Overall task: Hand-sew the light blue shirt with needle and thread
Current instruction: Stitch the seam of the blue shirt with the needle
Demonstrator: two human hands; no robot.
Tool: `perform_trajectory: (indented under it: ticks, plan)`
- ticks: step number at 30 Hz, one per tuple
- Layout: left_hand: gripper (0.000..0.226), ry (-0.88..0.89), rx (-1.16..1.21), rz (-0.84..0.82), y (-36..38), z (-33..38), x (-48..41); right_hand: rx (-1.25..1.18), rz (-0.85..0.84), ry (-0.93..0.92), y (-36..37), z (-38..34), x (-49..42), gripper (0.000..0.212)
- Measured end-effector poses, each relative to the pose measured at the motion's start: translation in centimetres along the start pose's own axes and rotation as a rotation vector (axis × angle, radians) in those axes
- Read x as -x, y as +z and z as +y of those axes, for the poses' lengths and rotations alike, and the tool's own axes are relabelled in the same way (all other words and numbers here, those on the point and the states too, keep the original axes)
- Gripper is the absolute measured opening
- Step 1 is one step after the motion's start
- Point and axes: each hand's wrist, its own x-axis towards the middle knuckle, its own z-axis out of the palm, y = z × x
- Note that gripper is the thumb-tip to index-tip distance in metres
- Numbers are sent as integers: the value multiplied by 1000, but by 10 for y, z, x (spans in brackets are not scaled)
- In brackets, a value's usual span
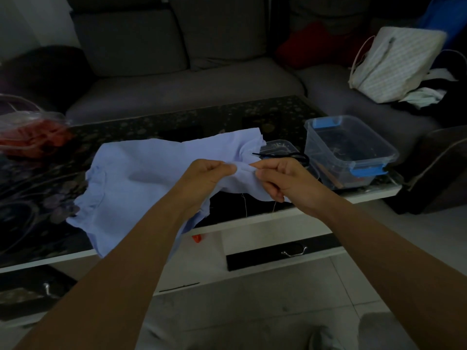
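A dim living room: a grey sofa runs along the back, and in front of it stands a low table with a dark flowered top and a white frame. The light blue shirt lies spread over the table from the centre toward 9 o'clock, and its near edge hangs over the front rim.

Just above centre, the left hand pinches a raised fold of the shirt between thumb and curled fingers. The right hand is just beside it, at 3 o'clock from it. Its fingers are curled and its thumb and forefinger nip the same fold. No needle can be made out. A thin pale thread dangles below the cloth between the wrists.

At 2 o'clock a clear plastic box with blue latches sits on the table. A bag of red stuff lies at 9 o'clock, and a pale cloth bag on the sofa at 1 o'clock.
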Motion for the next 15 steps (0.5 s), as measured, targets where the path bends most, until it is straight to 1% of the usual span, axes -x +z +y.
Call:
perform_trajectory:
  ticks: [4, 5, 6, 7, 8, 9, 10, 13, 15]
  plan:
    - [29, -37, 42, 25, 3, -2, -2, -19, -9, -7, 0, 2, 1, 26]
    - [36, -47, 60, 32, 5, 0, -2, -20, -12, -11, -1, 3, 1, 26]
    - [54, -63, 72, 22, 6, 1, -1, -17, -15, -16, -1, 3, 1, 26]
    - [66, -76, 73, -2, 7, -1, -3, -16, -17, -18, -1, 3, 1, 26]
    - [54, -54, 56, -7, 6, -2, -3, -17, -17, -19, -1, 3, 0, 26]
    - [33, -33, 19, -18, 4, -5, -5, -21, -15, -18, 0, 3, 0, 26]
    - [23, -16, -6, -28, 2, -7, -4, -25, -14, -17, 0, 4, -1, 25]
    - [21, 5, -25, -42, -2, -12, -5, -37, -22, -15, 1, 6, -1, 22]
    - [20, 11, -19, -84, -1, -11, -4, -54, -33, -8, 0, 7, 0, 21]
